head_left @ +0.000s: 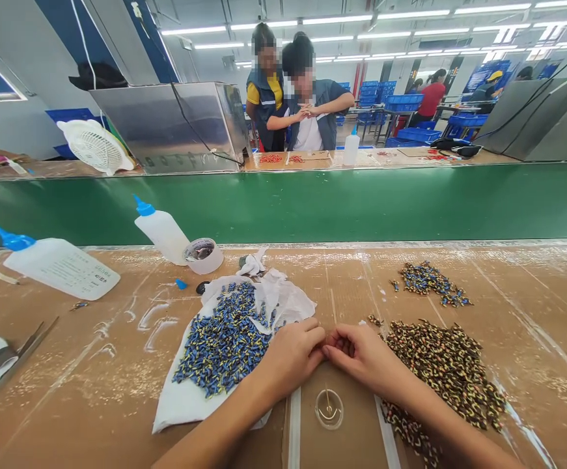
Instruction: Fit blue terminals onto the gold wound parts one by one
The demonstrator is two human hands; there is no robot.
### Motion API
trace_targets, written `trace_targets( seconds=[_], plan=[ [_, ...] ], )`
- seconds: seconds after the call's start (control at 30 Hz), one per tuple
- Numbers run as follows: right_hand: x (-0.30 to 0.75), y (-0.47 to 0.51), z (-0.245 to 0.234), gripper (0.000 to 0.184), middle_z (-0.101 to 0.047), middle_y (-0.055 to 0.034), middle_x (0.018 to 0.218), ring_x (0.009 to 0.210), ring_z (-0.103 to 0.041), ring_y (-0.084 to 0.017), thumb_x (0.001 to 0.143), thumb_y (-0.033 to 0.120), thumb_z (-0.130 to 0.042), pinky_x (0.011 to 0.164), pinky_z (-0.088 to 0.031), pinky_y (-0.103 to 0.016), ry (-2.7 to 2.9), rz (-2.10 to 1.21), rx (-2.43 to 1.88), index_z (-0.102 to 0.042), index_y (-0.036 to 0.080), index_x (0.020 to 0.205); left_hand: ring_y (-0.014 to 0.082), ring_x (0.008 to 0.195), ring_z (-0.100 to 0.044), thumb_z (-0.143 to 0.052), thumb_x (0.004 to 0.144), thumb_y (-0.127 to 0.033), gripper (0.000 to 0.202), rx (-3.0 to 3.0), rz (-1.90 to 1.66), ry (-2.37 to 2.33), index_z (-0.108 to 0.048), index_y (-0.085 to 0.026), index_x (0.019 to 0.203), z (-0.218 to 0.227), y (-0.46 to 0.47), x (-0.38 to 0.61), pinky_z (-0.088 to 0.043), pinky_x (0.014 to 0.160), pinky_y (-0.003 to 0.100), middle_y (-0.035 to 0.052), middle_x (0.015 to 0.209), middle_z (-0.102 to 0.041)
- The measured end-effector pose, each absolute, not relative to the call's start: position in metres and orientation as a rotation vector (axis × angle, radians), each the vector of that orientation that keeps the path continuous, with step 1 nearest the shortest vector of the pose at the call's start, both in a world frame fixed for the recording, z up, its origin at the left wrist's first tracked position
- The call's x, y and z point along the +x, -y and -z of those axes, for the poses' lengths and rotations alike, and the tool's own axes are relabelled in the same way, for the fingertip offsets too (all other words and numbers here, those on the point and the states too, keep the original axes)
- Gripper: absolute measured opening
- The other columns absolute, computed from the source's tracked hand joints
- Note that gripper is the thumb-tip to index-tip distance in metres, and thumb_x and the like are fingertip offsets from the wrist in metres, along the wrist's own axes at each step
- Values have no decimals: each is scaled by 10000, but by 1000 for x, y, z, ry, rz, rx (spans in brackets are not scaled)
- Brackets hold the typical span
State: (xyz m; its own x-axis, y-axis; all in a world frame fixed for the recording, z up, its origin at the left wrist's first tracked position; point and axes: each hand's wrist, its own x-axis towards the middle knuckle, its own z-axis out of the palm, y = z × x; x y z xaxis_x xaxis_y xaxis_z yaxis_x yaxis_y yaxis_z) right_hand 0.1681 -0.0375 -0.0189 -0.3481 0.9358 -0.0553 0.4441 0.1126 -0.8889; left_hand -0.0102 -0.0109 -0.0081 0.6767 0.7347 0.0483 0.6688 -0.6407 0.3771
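While both hands are brought together over the middle of the brown, cardboard-covered table (117,417), not much of what's between the fingertips can be made out, tbh. The left hand (297,348) is curled with its fingers bunched toward the right, and on the right hand (356,352) the thumb and forefinger are drawn in close. The two sets of fingertips are touching or very nearly so; whether a tiny piece is pinched in there can't be told.

As for the layout, everything is split by side. The big heap of small blue-and-yellow pieces (227,335) is spread just left of the fingers, on a white sheet (170,405), so it's the left hand that is nearer. Its long axis is run from near left to far right. The heap of small dark brown-and-yellow curled pieces (444,365) is piled to the right, right beside the right hand and partly covered by that forearm, its long axis slanted from far left to near right. Within both heaps the pieces are pointed every which way.

Straight to the near side of the fingertips, between the forearms, a small round clear dish (329,428) is placed, with a thin straight stick (327,398) stood up in it. A smaller mixed-looking blue-and-yellow pile (424,283) is left on the far right, well apart from both hands.
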Motion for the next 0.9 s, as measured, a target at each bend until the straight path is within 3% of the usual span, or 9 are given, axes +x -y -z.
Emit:
trace_targets(
  seconds=[0.2, 0.47, 0.9],
  plan=[
    [177, 34, 18, 202, -589, 11, 672, 601, -485, -125, 879, 323, -584, 538, -339, -221, 1786, -1320, -1239, -603, 163, 758, 148, 768, -556, -586, 866, -194, 78, 2402, -437, -1037, -617, -163, 802, 10, 8, -10, -368, 660, 234, 15, 821, -616],
    [176, 37, 15, 288, -584, -12, 761, 691, -527, -148, 928, 442, -506, 623, -401, -243, 1609, -1469, -1098, -601, 172, 956, 151, 743, -614, -588, 860, -213, 133, 2011, -590, -1083, -714, -175, 844, 4, 2, -12, -407, 675, 232, 14, 800, -717],
    [180, 44, 8, 253, -537, 14, 701, 638, -453, -130, 939, 393, -504, 561, -342, -236, 1882, -1504, -1114, -592, 181, 834, 144, 739, -561, -659, 784, -144, 31, 2131, -597, -1134, -672, -164, 766, 7, 0, -17, -377, 660, 228, 1, 733, -647]
  ],
)
